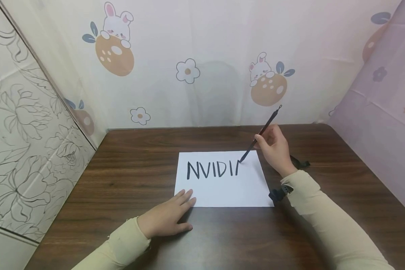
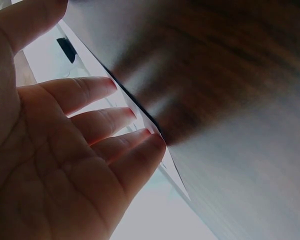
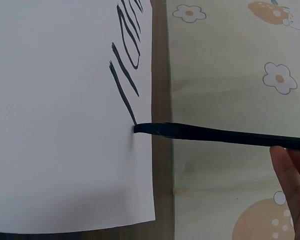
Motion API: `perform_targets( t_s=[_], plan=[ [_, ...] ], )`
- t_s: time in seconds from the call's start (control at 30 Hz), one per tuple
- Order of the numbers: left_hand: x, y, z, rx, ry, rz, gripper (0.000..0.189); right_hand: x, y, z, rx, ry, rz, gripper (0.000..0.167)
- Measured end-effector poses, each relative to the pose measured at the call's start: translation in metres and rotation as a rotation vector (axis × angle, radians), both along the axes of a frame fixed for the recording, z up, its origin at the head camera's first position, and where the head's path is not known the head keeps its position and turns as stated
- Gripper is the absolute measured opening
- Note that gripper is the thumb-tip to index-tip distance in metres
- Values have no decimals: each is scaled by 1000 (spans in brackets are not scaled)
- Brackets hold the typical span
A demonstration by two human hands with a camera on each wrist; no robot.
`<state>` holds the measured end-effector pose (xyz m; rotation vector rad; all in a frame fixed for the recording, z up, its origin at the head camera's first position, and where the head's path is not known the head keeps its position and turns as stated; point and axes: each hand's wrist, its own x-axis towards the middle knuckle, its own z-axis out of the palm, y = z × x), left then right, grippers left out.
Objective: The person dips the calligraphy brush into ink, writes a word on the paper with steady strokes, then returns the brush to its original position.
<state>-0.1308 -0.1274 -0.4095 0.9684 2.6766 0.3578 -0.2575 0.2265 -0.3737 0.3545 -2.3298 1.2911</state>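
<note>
A white sheet of paper [image 1: 222, 193] lies on the table, bearing black brushed letters [image 1: 212, 169] that read NVIDI and a slanted stroke. My right hand [image 1: 275, 148] pinches a dark writing brush [image 1: 267, 123] partway along its handle, tilted with its loop end up. In the right wrist view the brush tip [image 3: 140, 128] touches the paper at the end of the slanted stroke. My left hand [image 1: 170, 215] rests with spread fingers on the paper's lower left corner and the table beside it. The left wrist view shows its palm [image 2: 55, 170] and fingers near the paper's edge.
The brown wooden table [image 1: 131, 168] meets a printed curtain [image 1: 216, 101] at the back, with another covering along each side. A black strap [image 1: 300, 162] shows behind the right wrist, and a dark wrist device [image 1: 281, 192] sits by the paper's right edge.
</note>
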Motion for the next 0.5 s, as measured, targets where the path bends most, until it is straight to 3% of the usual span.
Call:
perform_targets(
  t_s=[0.5],
  plan=[
    [-1, -1, -1, 0, 2, 0, 72, 10, 2, 4, 38, -30, -11, 24]
  ],
)
